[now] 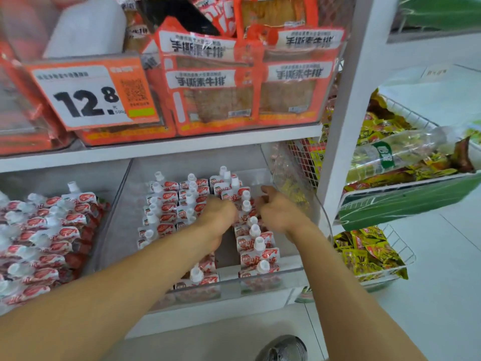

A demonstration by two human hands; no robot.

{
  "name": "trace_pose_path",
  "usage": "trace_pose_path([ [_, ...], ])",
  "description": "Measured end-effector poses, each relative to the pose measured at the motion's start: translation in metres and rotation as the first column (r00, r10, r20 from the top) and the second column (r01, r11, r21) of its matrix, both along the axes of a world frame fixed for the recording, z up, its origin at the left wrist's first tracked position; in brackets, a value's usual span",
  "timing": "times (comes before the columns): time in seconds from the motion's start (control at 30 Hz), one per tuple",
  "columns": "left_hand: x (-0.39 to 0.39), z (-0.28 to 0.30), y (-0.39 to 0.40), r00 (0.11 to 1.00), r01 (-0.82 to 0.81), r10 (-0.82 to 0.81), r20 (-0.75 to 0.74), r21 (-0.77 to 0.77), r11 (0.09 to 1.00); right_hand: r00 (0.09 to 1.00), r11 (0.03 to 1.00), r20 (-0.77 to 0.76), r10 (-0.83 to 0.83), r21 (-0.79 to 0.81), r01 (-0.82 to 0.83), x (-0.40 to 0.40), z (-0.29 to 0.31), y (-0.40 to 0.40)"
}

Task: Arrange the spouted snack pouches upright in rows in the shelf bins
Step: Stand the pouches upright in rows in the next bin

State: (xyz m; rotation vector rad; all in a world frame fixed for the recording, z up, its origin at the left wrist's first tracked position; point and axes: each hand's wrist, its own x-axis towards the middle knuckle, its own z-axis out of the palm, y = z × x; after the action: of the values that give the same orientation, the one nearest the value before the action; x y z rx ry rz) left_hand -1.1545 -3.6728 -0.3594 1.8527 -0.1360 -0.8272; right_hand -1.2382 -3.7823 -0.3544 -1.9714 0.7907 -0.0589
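On the lower shelf of a white store rack, a clear plastic bin holds red-and-white spouted pouches with white caps, standing upright in rows that run from front to back. 2 bare forearms reach into this bin from the bottom of the view. The left hand is down among the pouches near the middle of the bin, knuckles up, its fingers curled in among the packs; whether they grasp a pouch cannot be told, since the fingers are hidden. The right hand sits just beside it toward the bin's right wall, thumb raised, fingers bent down onto the tops of the right-hand row; its hold is blurred and cannot be told either. Between the 2 front rows, a bare strip of bin floor shows.

To the left, a second clear bin holds more of the same pouches, lying in a loose heap. On the shelf above, orange snack packs stand behind an orange price tag reading 12.8. To the right, wire baskets hold yellow-green packets, and a clear plastic bottle lies on the upper one.
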Motion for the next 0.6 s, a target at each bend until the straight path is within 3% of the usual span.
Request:
trace_pose_path([
  [0.2, 0.014, -0.008, -0.014, 0.992, 0.079, -0.092, -0.091, -0.135, 0.988, 0.995, 0.997, 0.058, 0.08, 0.003, -0.081, 0.01, -0.001, -0.006],
  [0.3, 0.018, -0.01, -0.016, 0.993, 0.093, -0.099, -0.065, -0.096, 0.991, 0.993, 0.994, 0.083, 0.085, 0.064, -0.09, 0.012, -0.005, -0.015],
  [0.5, 0.017, -0.011, -0.035, 0.999, -0.001, -0.001, 0.047, 0.038, 0.999, 0.974, 0.943, 0.167, -0.154, 0.319, 0.094, 0.024, -0.015, -0.013],
  [0.6, 0.011, -0.019, -0.044, 0.987, -0.131, 0.132, 0.097, -0.009, 0.991, 0.966, 0.916, 0.154, -0.206, 0.377, 0.136, 0.036, -0.009, -0.011],
])
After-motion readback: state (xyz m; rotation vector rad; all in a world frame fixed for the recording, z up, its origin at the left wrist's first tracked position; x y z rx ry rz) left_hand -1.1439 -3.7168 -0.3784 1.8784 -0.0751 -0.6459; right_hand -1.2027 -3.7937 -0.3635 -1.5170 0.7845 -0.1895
